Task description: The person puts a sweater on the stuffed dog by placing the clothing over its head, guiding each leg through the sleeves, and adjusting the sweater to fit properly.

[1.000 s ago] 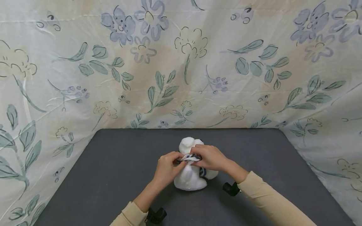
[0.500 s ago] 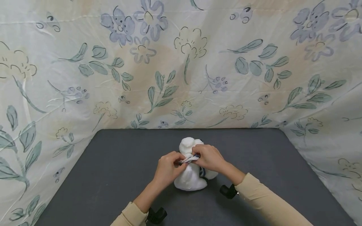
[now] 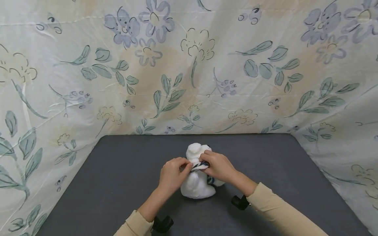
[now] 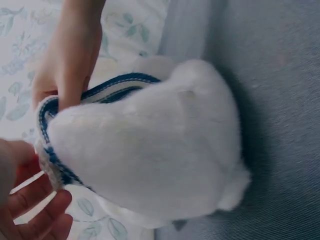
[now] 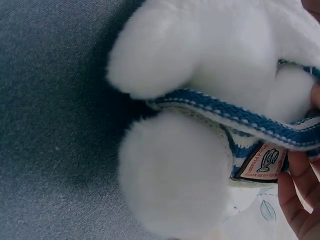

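A white plush toy (image 3: 197, 187) sits upright on the dark table, its back towards the head camera. Around its neck runs a blue-and-white striped knitted scarf (image 3: 200, 166), which also hangs down its front. My left hand (image 3: 173, 175) pinches the scarf's left part behind the neck between thumb and index finger; its other fingers (image 4: 42, 212) are spread loosely. On the other side, my right hand (image 3: 220, 166) grips the scarf close under the head, with its fingers (image 5: 299, 187) curled at the knitted band. A printed label patch (image 5: 262, 162) shows on the scarf's striped part.
The dark grey table (image 3: 133, 170) extends all around the toy. Behind it and at both sides hangs a floral curtain (image 3: 189, 72). Black wrist cameras (image 3: 240, 202) sit below both wrists.
My left hand has shifted slightly left and its fingertips a little up along the scarf. The right hand stays near the neck, and the scarf between the hands has changed its fold. The toy stays seated.
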A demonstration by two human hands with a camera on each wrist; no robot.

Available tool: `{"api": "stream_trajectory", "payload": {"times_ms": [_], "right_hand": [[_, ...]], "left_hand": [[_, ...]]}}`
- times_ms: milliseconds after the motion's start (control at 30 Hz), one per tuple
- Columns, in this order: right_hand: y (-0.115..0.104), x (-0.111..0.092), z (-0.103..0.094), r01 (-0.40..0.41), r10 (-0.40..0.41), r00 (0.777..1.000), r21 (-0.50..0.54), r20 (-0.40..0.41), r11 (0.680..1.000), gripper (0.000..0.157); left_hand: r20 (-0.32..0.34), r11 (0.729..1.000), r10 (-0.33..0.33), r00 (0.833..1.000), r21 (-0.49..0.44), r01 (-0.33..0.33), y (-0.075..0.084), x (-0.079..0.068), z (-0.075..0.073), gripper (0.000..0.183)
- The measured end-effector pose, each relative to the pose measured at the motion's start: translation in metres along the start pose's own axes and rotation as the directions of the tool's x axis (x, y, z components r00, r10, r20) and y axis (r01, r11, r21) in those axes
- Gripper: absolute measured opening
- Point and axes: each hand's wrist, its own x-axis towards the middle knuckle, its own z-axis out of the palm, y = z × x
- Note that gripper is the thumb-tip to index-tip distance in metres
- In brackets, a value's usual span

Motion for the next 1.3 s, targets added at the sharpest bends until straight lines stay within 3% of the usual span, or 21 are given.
{"api": "stream_trajectory", "payload": {"times_ms": [100,200,400,667,867,1067,1300], "right_hand": [[0.000,-0.001,-0.001,0.008,-0.008,1.000,0.016,0.005,1.000,0.017],[0.000,-0.001,-0.001,0.015,-0.015,1.000,0.032,0.007,0.999,0.017],[0.000,-0.002,-0.001,-0.007,0.006,1.000,0.049,0.025,0.999,0.016],[-0.001,0.000,-0.001,-0.062,0.056,0.997,0.116,0.054,0.991,0.027],[-0.002,-0.001,-0.001,-0.084,0.074,0.995,0.176,0.067,0.981,0.035],[0.000,-0.008,-0.001,0.024,-0.019,0.999,0.154,-0.035,0.988,0.027],[0.000,-0.013,-0.001,0.152,-0.144,0.982,0.060,-0.121,0.987,0.021]], "left_hand": [[-0.001,0.996,-0.006,1.000,0.086,0.007,0.002,0.007,-0.003,0.005],[0.019,0.993,0.010,1.000,0.116,-0.012,0.004,0.014,-0.004,0.007],[0.144,0.996,0.050,0.988,0.065,-0.060,0.008,0.021,-0.005,0.010],[0.267,0.999,-0.001,0.964,0.037,-0.009,0.009,0.027,-0.007,0.008],[0.306,0.999,-0.025,0.952,0.034,0.015,0.005,0.029,-0.006,0.009],[0.301,0.999,-0.030,0.953,0.028,0.023,-0.001,0.029,-0.006,0.009],[0.294,0.999,-0.041,0.955,0.028,0.035,-0.005,0.031,-0.006,0.008]]}}
